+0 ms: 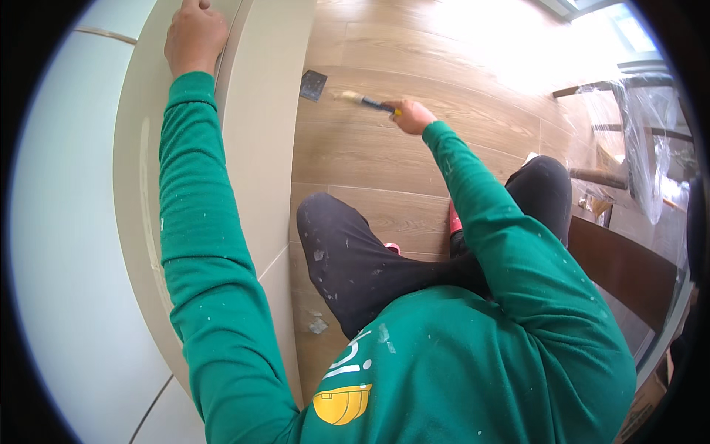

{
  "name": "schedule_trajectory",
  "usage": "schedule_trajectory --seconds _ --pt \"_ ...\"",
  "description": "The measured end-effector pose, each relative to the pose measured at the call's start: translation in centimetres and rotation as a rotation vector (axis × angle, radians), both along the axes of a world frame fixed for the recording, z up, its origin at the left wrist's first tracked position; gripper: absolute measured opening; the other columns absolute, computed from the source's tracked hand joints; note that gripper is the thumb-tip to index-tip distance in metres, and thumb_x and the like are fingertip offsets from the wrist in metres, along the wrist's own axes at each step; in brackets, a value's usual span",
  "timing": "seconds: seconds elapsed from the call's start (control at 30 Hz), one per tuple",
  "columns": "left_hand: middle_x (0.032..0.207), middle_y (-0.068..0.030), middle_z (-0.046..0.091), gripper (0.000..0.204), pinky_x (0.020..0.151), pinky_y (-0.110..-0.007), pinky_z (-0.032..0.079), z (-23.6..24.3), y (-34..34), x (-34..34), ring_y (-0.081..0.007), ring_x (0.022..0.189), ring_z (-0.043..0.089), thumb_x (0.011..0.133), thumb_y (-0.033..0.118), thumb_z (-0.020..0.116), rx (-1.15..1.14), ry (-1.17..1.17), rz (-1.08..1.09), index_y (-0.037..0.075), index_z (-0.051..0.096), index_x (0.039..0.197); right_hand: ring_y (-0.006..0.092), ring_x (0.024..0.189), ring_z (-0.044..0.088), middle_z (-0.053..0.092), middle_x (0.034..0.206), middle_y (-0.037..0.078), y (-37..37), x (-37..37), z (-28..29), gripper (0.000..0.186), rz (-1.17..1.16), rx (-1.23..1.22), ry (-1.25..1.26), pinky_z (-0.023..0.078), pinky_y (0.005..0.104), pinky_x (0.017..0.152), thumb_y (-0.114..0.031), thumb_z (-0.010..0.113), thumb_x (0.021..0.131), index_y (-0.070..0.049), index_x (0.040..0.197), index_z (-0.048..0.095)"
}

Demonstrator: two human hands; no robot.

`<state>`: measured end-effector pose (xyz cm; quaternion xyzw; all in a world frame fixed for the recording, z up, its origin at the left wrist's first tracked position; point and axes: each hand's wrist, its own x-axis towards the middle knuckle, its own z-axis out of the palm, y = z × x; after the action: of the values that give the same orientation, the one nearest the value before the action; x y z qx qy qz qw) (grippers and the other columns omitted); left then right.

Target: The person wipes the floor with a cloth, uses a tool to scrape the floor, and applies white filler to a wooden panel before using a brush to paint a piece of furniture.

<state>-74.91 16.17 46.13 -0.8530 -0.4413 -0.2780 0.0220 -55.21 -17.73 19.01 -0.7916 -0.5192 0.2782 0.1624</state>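
My right hand grips a paintbrush by its dark, yellow-marked handle. The pale bristles point left, above the wood floor, and look slightly blurred. Left of the bristles, a small dark grey square lies on the floor beside a beige panel. Far up at the left, my left hand is closed against the beige ledge, with my arm stretched along it. Its fingertips are mostly hidden, so what they hold, if anything, does not show.
A dark wooden chair partly wrapped in clear plastic stands at the right. White panels line the left side. My bent knees are low over the floor, and a grey scrap lies near the beige panel's base.
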Motion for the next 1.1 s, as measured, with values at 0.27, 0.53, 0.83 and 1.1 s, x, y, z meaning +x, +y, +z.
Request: schedule_trajectory --seconds 0.27,0.53,0.83,1.1 --pt "0.122 -0.0138 0.068 0.037 0.093 -0.047 0.053 1.0 -1.7 -0.9 -0.0343 0.113 0.065 0.09 0.023 0.051 -0.072 0.007 0.018 0.011 0.064 0.122 0.0333 0.09 0.073 0.073 0.103 0.018 -7.0 -16.9 -0.3 0.029 0.208 -0.334 -0.167 0.059 0.0492 0.076 -0.015 0.051 0.094 -0.01 0.119 0.064" --pt "0.123 -0.0118 0.069 0.038 0.095 -0.046 0.052 0.7 -0.1 -2.3 -0.0334 0.114 0.065 0.09 0.023 0.05 -0.055 0.034 0.035 0.013 0.064 0.123 0.0379 0.092 0.071 0.073 0.103 0.02 -6.3 -5.0 5.3 0.05 0.054 -0.28 0.038 0.057 0.047 0.082 -0.013 0.053 0.087 -0.023 0.134 0.064" --pt "0.123 -0.0116 0.069 0.038 0.094 -0.046 0.052 0.1 -1.2 0.0 -0.0336 0.114 0.065 0.09 0.024 0.049 -0.124 -0.005 0.004 0.014 0.064 0.123 0.0352 0.104 0.071 0.073 0.112 0.018 -20.0 -6.0 1.2 0.034 0.004 -0.74 -0.295 0.057 0.0486 0.086 -0.018 0.052 0.092 -0.011 0.118 0.072" --pt "0.122 -0.0122 0.068 0.035 0.092 -0.047 0.053 0.2 -0.5 0.1 -0.0344 0.113 0.065 0.093 0.023 0.046 -0.116 -0.028 -0.014 0.014 0.064 0.122 0.037 0.096 0.071 0.074 0.107 0.018 -16.6 -1.4 4.8 0.044 0.157 -0.537 0.007 0.056 0.0458 0.085 -0.013 0.057 0.082 -0.02 0.124 0.071"
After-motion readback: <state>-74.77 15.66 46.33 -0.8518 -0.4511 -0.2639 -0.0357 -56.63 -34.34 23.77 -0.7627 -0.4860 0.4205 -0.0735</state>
